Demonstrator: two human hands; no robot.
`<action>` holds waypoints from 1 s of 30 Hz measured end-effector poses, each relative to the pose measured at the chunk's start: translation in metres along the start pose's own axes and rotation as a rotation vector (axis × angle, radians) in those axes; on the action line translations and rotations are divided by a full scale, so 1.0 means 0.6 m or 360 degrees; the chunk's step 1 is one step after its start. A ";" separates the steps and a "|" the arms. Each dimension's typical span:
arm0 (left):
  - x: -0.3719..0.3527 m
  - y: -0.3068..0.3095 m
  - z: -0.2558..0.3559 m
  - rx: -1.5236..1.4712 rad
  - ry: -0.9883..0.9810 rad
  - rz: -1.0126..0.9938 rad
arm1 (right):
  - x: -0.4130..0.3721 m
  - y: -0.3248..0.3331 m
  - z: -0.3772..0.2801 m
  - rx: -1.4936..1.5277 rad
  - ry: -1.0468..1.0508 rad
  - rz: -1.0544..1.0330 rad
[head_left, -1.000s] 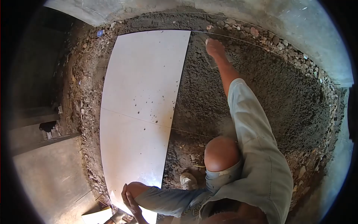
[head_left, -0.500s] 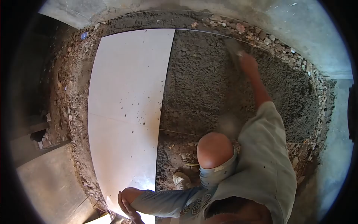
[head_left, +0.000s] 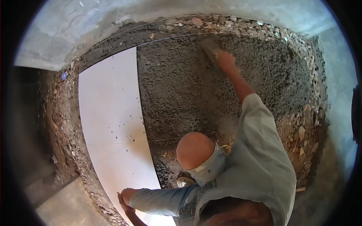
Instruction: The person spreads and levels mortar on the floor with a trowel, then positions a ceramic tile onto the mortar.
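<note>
My right hand [head_left: 225, 61] is closed round the handle of a flat trowel [head_left: 209, 48]. Its blade lies on grey, crumbly wet mortar [head_left: 173, 83], near the far string line. My left hand [head_left: 124, 202] rests against my bent knee at the lower left, fingers laid along it, holding no tool. Beneath that knee stretches a large white tile panel [head_left: 107, 90], speckled with dark bits of mortar. The panel's right edge borders the mortar bed.
A thin string [head_left: 177, 37] runs along the far side, and another crosses the panel nearer me. Broken stones [head_left: 222, 20] line the far wall [head_left: 151, 8]. Rubble [head_left: 68, 124] borders the left, with a small blue object [head_left: 64, 75] on it.
My right hand and the trowel have swept leftward over the mortar and slightly toward me relative to the far string. The view has turned and shifted. My left hand stays at the knee.
</note>
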State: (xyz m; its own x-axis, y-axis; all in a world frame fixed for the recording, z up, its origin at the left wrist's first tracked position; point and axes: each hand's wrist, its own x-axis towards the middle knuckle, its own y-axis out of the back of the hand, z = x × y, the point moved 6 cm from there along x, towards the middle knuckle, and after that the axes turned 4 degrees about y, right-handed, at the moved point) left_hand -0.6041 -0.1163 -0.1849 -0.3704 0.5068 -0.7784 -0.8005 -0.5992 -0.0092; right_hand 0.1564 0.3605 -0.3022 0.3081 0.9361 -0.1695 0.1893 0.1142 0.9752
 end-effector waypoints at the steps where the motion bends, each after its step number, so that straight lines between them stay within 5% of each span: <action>1: -0.001 -0.012 0.010 0.0077 -0.0067 0.0087 | 0.017 -0.012 0.033 -0.0042 -0.0088 -0.0004; 5: 0.036 0.019 -0.013 0.0005 0.0063 0.0062 | 0.021 0.068 0.245 -0.0184 -0.0509 0.0001; 10: 0.030 0.027 -0.015 -0.0111 0.0164 0.0150 | -0.011 0.145 0.302 0.0016 -0.0507 0.0185; 16: 0.032 -0.006 0.019 0.0175 0.0138 0.0121 | 0.009 0.079 0.306 0.0318 -0.0866 0.0242; 19: 0.019 -0.011 0.022 0.0114 0.0129 0.0290 | 0.096 -0.024 0.327 0.0321 -0.0463 0.0268; 30: -0.030 -0.084 0.015 -0.0042 -0.0195 0.0156 | 0.046 -0.099 -0.331 0.0874 -0.0024 -0.0340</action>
State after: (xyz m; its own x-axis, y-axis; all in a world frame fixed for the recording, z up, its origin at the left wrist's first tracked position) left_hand -0.5610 -0.0897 -0.1646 -0.5024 0.5159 -0.6939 -0.7456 -0.6649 0.0455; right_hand -0.0317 0.4455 -0.3366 0.2227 0.9060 -0.3599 0.7023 0.1070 0.7038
